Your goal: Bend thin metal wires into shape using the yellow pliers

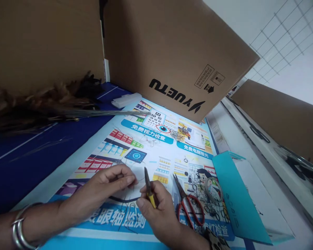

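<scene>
My left hand [117, 182] is closed in a pinch, thumb against forefinger. Whatever sits between those fingertips is too fine to make out, though thin wire shows close by. Just to its right, my right hand [158, 206] grips a pair of long-nose pliers [150, 194] with a yellow handle, their dark tip pointing up and away from me. Beneath both hands several thin wire pieces [131, 211] lie on the printed poster sheet [106, 236]. Red-handled scissors [189, 206] rest beside my right hand, blades pointing away.
A heap of small rings and wire bits [206, 194] spreads beside an open teal box [234, 201] on the right. Long wires [109, 113] with dark feathers [41, 104] lie at left. Cardboard boxes [159, 45] stand behind, near a white plastic piece [126, 100].
</scene>
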`<state>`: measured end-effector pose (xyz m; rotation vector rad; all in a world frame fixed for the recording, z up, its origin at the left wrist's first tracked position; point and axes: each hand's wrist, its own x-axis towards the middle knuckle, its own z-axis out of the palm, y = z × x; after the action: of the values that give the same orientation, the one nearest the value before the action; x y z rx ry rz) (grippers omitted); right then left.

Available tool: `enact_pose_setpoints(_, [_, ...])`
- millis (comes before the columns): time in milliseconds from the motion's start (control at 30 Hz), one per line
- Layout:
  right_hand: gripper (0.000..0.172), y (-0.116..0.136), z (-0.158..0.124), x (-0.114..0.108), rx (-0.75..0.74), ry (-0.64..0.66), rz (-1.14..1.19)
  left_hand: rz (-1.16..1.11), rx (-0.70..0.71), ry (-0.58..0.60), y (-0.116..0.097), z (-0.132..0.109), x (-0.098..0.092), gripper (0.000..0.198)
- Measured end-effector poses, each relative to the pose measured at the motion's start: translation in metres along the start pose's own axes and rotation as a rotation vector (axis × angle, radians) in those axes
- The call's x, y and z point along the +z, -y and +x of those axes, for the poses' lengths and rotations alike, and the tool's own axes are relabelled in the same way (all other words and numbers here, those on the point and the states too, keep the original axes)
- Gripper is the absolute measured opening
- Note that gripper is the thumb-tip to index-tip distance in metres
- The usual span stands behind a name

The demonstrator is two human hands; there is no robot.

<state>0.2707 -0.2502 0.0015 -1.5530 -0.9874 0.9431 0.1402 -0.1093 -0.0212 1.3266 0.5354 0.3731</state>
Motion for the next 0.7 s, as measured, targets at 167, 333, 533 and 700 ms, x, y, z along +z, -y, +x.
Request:
enact_pose_setpoints(167, [0.023, 0.0, 0.003, -0.011, -0.251, -0.108, -0.457, 0.007, 0.044, -0.032, -0.009, 0.007, -0.011, 0.022])
enact_pose_setpoints(333, [0.03, -0.01, 0.008, -0.016, -0.48, -0.164, -0.817, -0.07, 0.028, -0.074, -0.01, 0.012, -0.018, 0.021])
enact_pose_setpoints(533, [0.028, -0.013, 0.013, -0.022, -0.744, -0.273, -1.179, -0.127, -0.01, -0.056, -0.014, 0.013, -0.015, 0.021])
enact_pose_setpoints(700, [0.027, -0.015, 0.013, -0.029, -0.843, -0.265, -1.387, -0.11, -0.004, -0.042, -0.019, 0.009, -0.012, 0.025])
